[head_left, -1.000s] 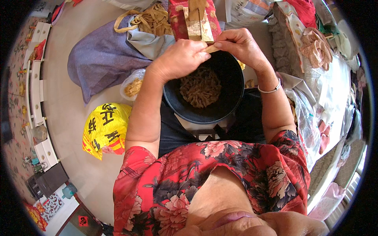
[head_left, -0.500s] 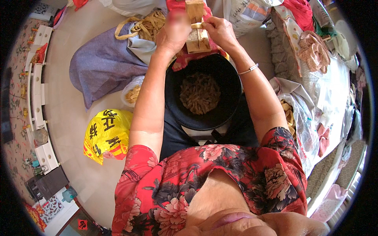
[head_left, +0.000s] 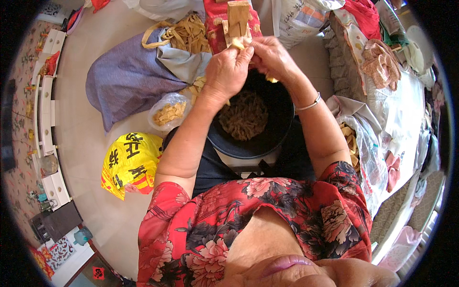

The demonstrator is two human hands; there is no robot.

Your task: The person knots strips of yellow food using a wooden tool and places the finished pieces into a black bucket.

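Observation:
My left hand (head_left: 225,72) is closed in a pinch on a pale yellow flat strip (head_left: 237,43). My right hand (head_left: 276,58) is closed on the strip too, right beside the left. Both are just on the near side of an upright wooden block (head_left: 238,20), which stands on a red patterned cloth (head_left: 217,36). Below the hands, between my knees, is a round black tub (head_left: 282,131) with a heap of dark brown pieces (head_left: 243,115) in it. My fingers hide much of the strip and the foot of the block.
A blue-grey cloth sack (head_left: 126,79) full of long tan strips (head_left: 189,36) lies at the left. Nearer are a clear bag of short tan pieces (head_left: 169,114) and a yellow plastic bag (head_left: 132,165). Another clear bag (head_left: 368,150) lies at the right, by a bed (head_left: 401,115) with cloths.
Both hands have come back toward me from the wooden block and closed together over the tub's far rim. The strip has come away from the block with them.

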